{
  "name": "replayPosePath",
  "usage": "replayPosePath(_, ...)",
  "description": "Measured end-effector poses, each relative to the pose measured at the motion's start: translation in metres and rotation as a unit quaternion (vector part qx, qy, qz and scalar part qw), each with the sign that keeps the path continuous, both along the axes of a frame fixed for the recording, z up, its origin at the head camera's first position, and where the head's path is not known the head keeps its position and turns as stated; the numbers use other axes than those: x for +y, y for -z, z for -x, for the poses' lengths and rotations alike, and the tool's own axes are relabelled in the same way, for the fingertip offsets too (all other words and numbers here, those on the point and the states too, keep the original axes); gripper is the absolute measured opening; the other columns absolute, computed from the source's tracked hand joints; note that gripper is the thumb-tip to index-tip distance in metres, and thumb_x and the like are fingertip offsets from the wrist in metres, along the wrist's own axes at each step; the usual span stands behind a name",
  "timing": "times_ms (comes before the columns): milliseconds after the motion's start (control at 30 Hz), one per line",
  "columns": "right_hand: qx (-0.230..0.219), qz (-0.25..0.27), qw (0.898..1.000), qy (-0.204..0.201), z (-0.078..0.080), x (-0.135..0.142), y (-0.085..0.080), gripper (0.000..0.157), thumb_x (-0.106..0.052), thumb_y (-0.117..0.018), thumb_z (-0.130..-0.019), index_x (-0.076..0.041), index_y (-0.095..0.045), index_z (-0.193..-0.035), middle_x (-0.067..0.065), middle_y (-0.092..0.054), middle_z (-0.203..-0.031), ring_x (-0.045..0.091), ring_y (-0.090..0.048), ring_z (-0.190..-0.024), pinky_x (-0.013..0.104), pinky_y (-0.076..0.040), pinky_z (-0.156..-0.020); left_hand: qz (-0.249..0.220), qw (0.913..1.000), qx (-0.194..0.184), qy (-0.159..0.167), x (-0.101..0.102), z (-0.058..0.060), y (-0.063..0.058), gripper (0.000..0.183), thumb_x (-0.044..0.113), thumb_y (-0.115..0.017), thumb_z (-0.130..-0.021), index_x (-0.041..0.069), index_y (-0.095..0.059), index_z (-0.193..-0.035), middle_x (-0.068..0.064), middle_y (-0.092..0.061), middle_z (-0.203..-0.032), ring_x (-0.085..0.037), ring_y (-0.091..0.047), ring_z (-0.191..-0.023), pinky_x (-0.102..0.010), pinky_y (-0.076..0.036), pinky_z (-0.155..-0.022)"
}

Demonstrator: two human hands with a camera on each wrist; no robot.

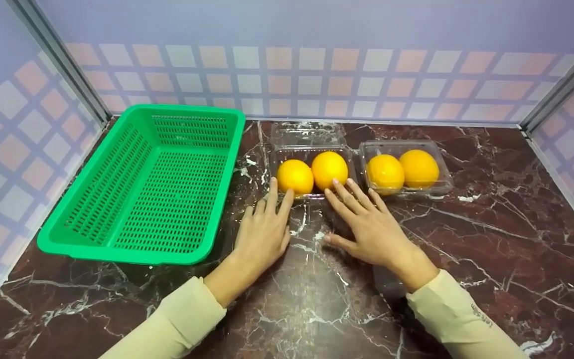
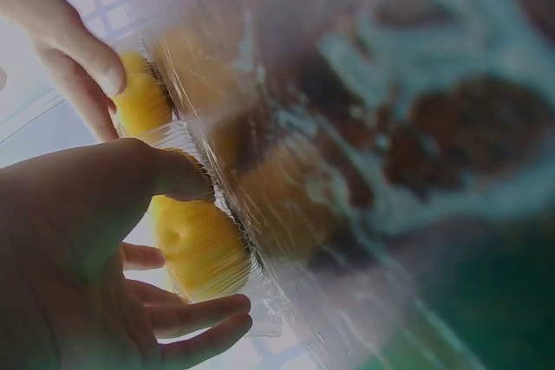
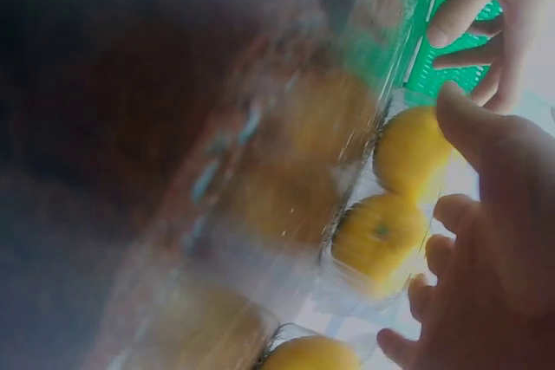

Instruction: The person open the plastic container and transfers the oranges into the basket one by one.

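Two oranges, a left one (image 1: 295, 176) and a right one (image 1: 330, 170), sit side by side in a clear plastic box (image 1: 317, 196). Its transparent lid (image 1: 307, 133) is folded back towards the wall. My left hand (image 1: 263, 232) is at the box's front left corner, fingers extended beside the left orange. At the front right, my right hand (image 1: 372, 230) has its fingers spread, their tips by the right orange. Neither hand is curled round anything. Whether the fingertips touch the box or only hover there, I cannot tell.
To the right stands a second clear box (image 1: 444, 187), covered, with two oranges (image 1: 419, 168) inside. A green perforated basket (image 1: 212, 219) takes up the left side of the dark marbled counter (image 1: 317, 309). Tiled-pattern walls (image 1: 312, 80) enclose the back and sides.
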State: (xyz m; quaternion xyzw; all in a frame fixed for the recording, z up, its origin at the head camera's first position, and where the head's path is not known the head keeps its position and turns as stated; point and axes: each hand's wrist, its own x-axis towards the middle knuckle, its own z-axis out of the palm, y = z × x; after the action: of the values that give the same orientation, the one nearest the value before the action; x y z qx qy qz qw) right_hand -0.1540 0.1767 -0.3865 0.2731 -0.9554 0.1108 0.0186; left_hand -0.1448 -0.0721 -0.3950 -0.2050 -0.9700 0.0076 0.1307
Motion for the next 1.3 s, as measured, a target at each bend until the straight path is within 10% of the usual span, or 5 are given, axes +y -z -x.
replayPosePath(733,0.017,0.041,0.999,-0.014,0.005,-0.004,-0.002,0.088,-0.041,-0.077,-0.095,-0.014,-0.034,-0.167,0.010,-0.023,-0.176,0.039,-0.015,-0.163,0.066,-0.012,-0.130,0.007,0.9995,-0.029,-0.012,-0.004,0.003,-0.013,0.080,0.050,-0.064,-0.103,0.018,-0.031,-0.168,-0.029,-0.030,-0.169,-0.042,-0.056,-0.137,-0.059,-0.049,-0.109)
replayPosePath(1033,0.007,0.038,0.999,-0.006,0.005,-0.005,-0.006,0.088,-0.038,-0.078,-0.094,-0.013,-0.035,-0.166,0.011,-0.023,-0.176,0.041,-0.014,-0.163,0.066,-0.011,-0.129,-0.082,0.9942,-0.066,-0.023,0.014,0.019,-0.036,0.071,0.055,-0.054,-0.107,0.013,-0.040,-0.163,-0.026,-0.043,-0.163,-0.045,-0.045,-0.147,-0.063,-0.041,-0.118)
replayPosePath(1300,0.000,0.045,0.999,-0.005,0.001,-0.003,-0.004,0.085,-0.034,-0.078,-0.095,-0.011,-0.037,-0.165,0.012,-0.025,-0.175,0.043,-0.016,-0.162,0.068,-0.014,-0.128,-0.137,0.9878,-0.069,-0.025,0.034,0.028,-0.033,0.065,0.045,-0.057,-0.108,0.006,-0.046,-0.159,-0.026,-0.038,-0.165,-0.045,-0.039,-0.151,-0.065,-0.039,-0.119)
